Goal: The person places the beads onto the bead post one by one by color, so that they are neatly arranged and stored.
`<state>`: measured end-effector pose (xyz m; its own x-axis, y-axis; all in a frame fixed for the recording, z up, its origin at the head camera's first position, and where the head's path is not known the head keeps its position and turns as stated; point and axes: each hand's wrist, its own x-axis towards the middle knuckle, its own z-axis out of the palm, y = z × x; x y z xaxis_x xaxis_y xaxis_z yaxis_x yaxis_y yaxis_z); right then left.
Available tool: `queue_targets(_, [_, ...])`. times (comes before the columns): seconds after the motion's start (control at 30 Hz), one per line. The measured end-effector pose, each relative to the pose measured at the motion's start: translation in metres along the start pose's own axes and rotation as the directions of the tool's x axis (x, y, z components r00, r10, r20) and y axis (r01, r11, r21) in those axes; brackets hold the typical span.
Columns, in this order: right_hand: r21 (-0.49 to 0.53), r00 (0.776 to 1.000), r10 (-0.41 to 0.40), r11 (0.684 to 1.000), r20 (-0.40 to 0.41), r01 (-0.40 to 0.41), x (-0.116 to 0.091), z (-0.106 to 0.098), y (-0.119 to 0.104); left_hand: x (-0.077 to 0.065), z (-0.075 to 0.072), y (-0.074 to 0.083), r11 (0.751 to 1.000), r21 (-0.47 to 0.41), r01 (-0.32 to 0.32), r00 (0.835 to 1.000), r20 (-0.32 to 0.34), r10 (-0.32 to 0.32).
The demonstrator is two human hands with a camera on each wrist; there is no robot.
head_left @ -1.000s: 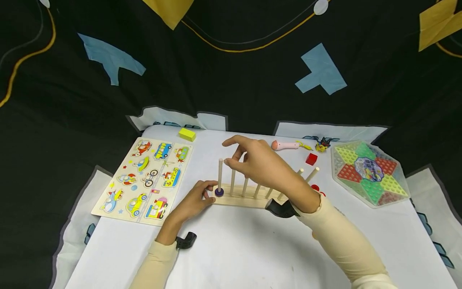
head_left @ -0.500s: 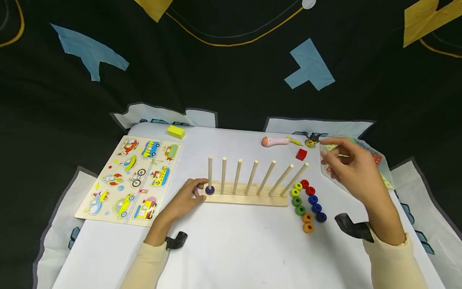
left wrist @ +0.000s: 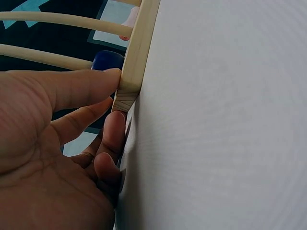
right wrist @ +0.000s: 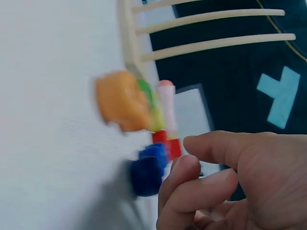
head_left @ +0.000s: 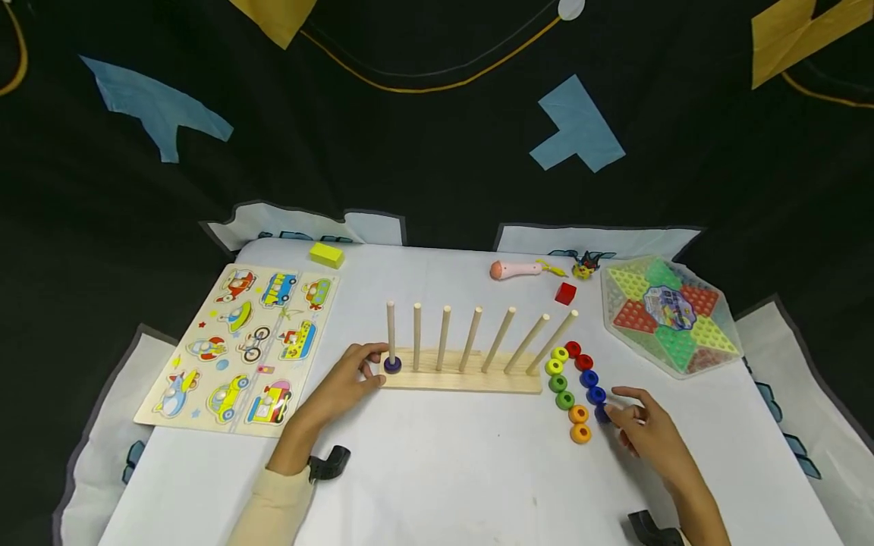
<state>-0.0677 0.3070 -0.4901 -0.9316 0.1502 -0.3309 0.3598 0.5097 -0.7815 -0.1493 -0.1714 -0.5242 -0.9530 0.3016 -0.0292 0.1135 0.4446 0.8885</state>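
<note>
A wooden peg stand [head_left: 464,381] with several upright rods lies mid-table. One dark blue bead [head_left: 392,365] sits at the foot of its leftmost rod. My left hand [head_left: 344,384] grips the stand's left end, thumb on one side and fingers on the other, as the left wrist view shows. Over on the right, my right hand [head_left: 649,432] is at the nearest loose blue bead [head_left: 602,413], thumb and forefinger apart. The right wrist view, blurred, shows that bead [right wrist: 146,176] just beyond the fingertips, not between them.
Orange beads [head_left: 580,434], green beads [head_left: 564,400], yellow beads [head_left: 554,366] and red beads [head_left: 583,362] lie in two rows. A picture puzzle board [head_left: 239,349], yellow block [head_left: 327,255], red cube [head_left: 565,293], pink toy microphone [head_left: 515,270], small figure [head_left: 585,265] and hexagonal game box [head_left: 672,315] surround the stand.
My right hand has gone from above the stand's rods, out to the right, then down to the blue beads. My left hand keeps its grip on the stand's end.
</note>
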Motion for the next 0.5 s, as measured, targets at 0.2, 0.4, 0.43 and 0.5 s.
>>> queue_targets(0.2, [0.015,0.997,0.072,0.997,0.022,-0.073,0.000,0.016,0.012,-0.002,0.000,-0.001,1.000,-0.014,0.017,1.000,-0.002,-0.017])
queue_targets(0.4, [-0.004,0.998,0.063,0.998,-0.023,-0.063,-0.001,0.019,0.014,-0.001,0.001,0.000,1.000,-0.006,0.030,1.000,0.004,-0.030])
queue_targets(0.43, [-0.006,0.998,0.062,0.998,-0.031,-0.062,-0.002,0.020,0.013,-0.001,0.001,0.000,0.999,-0.005,0.032,0.999,0.003,-0.032])
queue_targets(0.5, [-0.006,0.997,0.062,0.998,-0.042,-0.062,-0.003,0.020,0.012,0.000,0.001,0.000,1.000,-0.007,0.028,1.000,0.003,-0.028])
